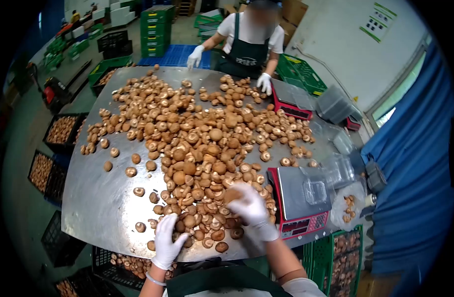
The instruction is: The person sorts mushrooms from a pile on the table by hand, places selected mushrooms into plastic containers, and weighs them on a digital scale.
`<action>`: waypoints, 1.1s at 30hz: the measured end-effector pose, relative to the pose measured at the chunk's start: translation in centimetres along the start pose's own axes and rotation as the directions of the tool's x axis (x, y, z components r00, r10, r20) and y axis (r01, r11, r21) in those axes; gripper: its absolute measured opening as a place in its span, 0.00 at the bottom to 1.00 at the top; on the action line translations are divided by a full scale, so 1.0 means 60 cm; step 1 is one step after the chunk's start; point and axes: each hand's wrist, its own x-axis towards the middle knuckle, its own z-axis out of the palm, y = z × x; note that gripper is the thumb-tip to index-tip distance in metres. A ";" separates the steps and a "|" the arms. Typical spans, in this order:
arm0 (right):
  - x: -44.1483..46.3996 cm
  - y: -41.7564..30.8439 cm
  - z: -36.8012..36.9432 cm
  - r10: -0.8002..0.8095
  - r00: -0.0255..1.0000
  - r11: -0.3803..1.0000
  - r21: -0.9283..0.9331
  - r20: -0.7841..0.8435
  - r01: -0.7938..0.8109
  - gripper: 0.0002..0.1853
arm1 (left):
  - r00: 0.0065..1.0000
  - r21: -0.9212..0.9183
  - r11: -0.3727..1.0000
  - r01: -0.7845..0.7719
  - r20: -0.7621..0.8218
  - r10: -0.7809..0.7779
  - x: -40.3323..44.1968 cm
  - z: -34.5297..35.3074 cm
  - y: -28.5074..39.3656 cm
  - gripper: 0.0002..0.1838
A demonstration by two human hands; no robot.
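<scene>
A large heap of brown shiitake mushrooms [207, 148] covers the middle of the metal table [93, 198]. At the heap's near edge, my gloved left hand [165, 243] has its thumb and fingers apart, beside several loose mushrooms; whether it touches one I cannot tell. My right hand [252, 205], also in a white glove, is closed round a brown mushroom [232, 195] above the heap's right side. Part of that mushroom is hidden by the glove. Just right of this hand stands a red scale [296, 190] with a clear plastic tray [315, 192] on its plate.
Across the table a co-worker [247, 44] in white gloves stands by a second red scale [292, 106]. Clear plastic boxes [338, 168] lie along the right edge. Crates of mushrooms [41, 171] stand left, and a green crate [336, 262] stands at the near right.
</scene>
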 end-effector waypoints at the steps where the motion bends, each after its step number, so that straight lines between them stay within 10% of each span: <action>1: 0.014 -0.008 -0.071 -0.114 0.976 0.985 -0.147 -0.185 0.087 0.25 | 0.999 -0.028 0.999 0.018 -0.044 -0.019 -0.007 0.001 -0.012 0.33; 4: 0.018 -0.035 -0.261 0.009 0.767 0.972 -0.176 -0.641 -0.158 0.21 | 0.989 -0.105 0.989 0.101 -0.096 -0.111 -0.017 -0.011 -0.032 0.25; 6: 0.011 0.059 -0.397 -0.297 0.644 0.844 -0.509 -0.705 -0.167 0.21 | 0.982 -0.107 0.985 0.139 -0.117 -0.151 -0.023 -0.011 -0.050 0.24; 8: -0.021 0.148 -0.484 -0.381 0.652 0.657 -0.688 -0.656 -0.308 0.22 | 0.969 -0.160 0.966 0.203 -0.110 -0.222 -0.023 -0.009 -0.055 0.24; 12: -0.063 0.212 -0.490 0.028 0.771 0.425 -0.690 -0.636 -0.585 0.22 | 0.972 -0.120 0.968 0.219 -0.060 -0.227 -0.005 -0.009 -0.054 0.23; 15: -0.020 0.161 -0.445 -0.393 0.730 0.357 -0.824 -0.559 -0.440 0.18 | 0.969 -0.090 0.971 0.221 -0.089 -0.229 0.021 0.004 -0.090 0.20; 17: 0.047 0.084 -0.350 -0.471 0.754 0.562 -0.814 -0.458 -0.143 0.13 | 0.969 -0.111 0.978 0.179 -0.152 -0.195 0.075 0.006 -0.091 0.18; 20: 0.128 0.003 -0.132 -0.273 0.937 0.807 -0.582 -0.216 0.101 0.10 | 0.990 -0.072 0.996 0.059 -0.121 -0.067 0.168 0.030 -0.084 0.18; 23: 0.197 0.036 0.043 -0.538 0.781 0.549 -0.571 0.317 0.610 0.14 | 0.999 0.210 0.977 -0.039 -0.014 0.043 0.229 0.083 -0.110 0.25; 28: 0.257 0.117 0.180 -0.226 0.741 0.163 -0.725 0.633 0.669 0.22 | 0.994 0.404 0.911 -0.086 0.100 0.049 0.242 0.090 -0.114 0.31; 30: 0.265 0.118 0.166 -0.308 0.703 0.214 -0.673 0.641 0.708 0.24 | 1.000 0.261 0.965 0.009 -0.004 -0.008 0.225 0.083 -0.115 0.30; 33: 0.238 0.085 0.116 -0.232 0.852 0.857 -0.315 0.470 0.407 0.30 | 0.921 -0.504 0.806 0.311 -0.050 -0.387 0.199 0.062 -0.131 0.23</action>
